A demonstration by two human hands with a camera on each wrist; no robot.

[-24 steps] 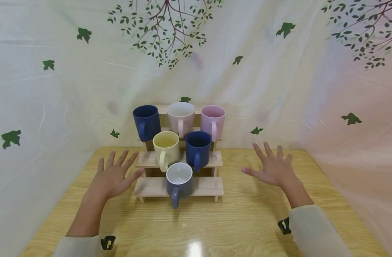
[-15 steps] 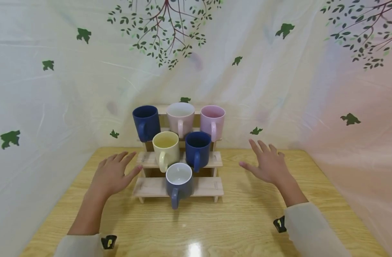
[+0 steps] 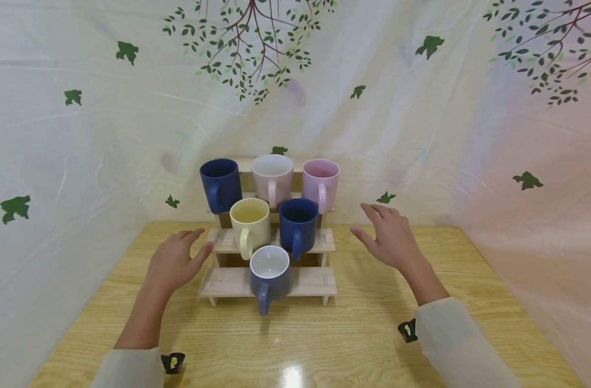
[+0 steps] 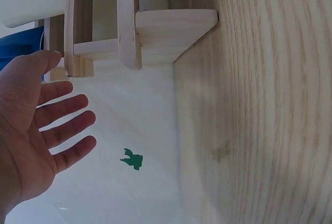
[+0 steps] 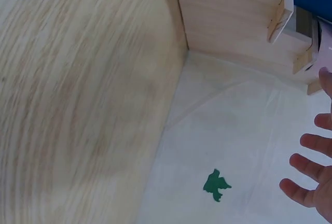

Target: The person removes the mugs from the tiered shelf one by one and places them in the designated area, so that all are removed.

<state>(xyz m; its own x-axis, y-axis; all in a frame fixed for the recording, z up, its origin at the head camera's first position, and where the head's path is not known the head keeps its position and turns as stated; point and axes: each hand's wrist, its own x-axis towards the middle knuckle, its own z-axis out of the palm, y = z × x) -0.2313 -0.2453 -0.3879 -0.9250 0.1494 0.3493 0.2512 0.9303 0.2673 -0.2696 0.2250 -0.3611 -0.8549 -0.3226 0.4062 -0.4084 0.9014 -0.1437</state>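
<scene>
A tiered wooden rack holds several mugs with their handles facing me. On its top row stand a navy mug, a pale pink mug and a brighter pink mug. Below them are a yellow mug and a dark blue mug. A grey-blue mug with a white inside sits on the lowest step. My left hand hovers at the rack's left side, fingers extended and holding nothing. To the right of the rack, my right hand is raised, also with nothing in it.
The rack stands on a wood-grain table. Behind and beside it hangs a pale cloth printed with branches and green leaf shapes. Dark wrist straps show at the sleeves.
The right hand has moved left toward the rack, its fingers drawing closer together. My left hand has shifted slightly right, its fingers less spread. The mugs have stayed put.
</scene>
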